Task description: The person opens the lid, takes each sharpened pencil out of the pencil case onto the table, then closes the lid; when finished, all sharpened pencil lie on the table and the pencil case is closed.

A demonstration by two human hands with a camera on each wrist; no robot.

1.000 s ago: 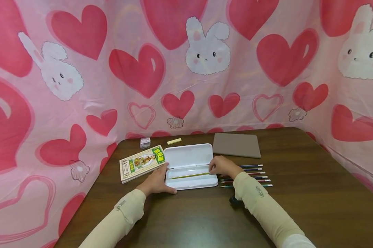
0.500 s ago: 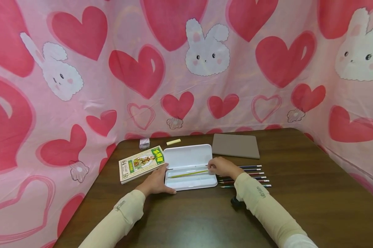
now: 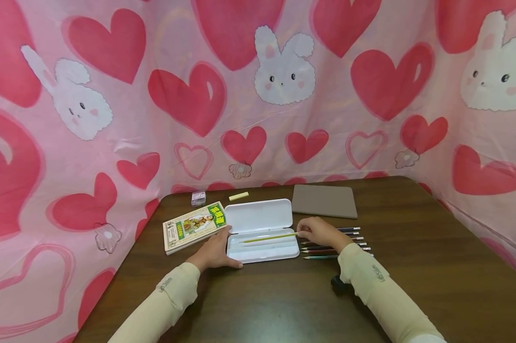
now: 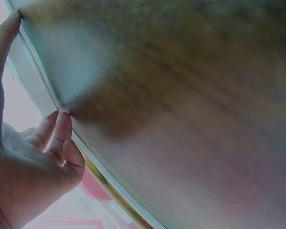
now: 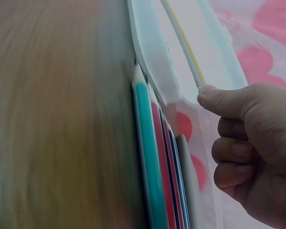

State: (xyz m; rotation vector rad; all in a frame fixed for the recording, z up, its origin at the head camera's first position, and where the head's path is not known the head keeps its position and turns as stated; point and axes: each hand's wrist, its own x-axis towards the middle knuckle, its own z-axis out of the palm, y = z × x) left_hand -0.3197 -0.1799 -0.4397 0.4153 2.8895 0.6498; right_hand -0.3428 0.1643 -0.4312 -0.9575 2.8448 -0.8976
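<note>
A white pencil case (image 3: 264, 257) lies with its lid (image 3: 259, 216) raised at the back. My left hand (image 3: 212, 250) rests at the case's left end, thumb by the front edge and fingers at the side. In the left wrist view that hand (image 4: 43, 162) has its thumb stretched out and its fingertips at the case's edge. My right hand (image 3: 319, 232) pinches the eraser end of a yellow pencil (image 3: 268, 237) between thumb and forefinger; the other fingers are curled in the right wrist view. The pencil stretches over the case's tray, its tip pointing left.
Several pencils (image 3: 319, 257) lie in a row right of the case, partly under my right forearm. A card-game box or book (image 3: 193, 227) lies left, a grey-brown notebook (image 3: 325, 200) back right. A small clear box (image 3: 198, 198) and a yellow strip (image 3: 239, 196) are behind.
My right hand has moved right and slightly up from the case's right end, drawing the yellow pencil with it and raising it a little. The left hand has stayed at the case.
</note>
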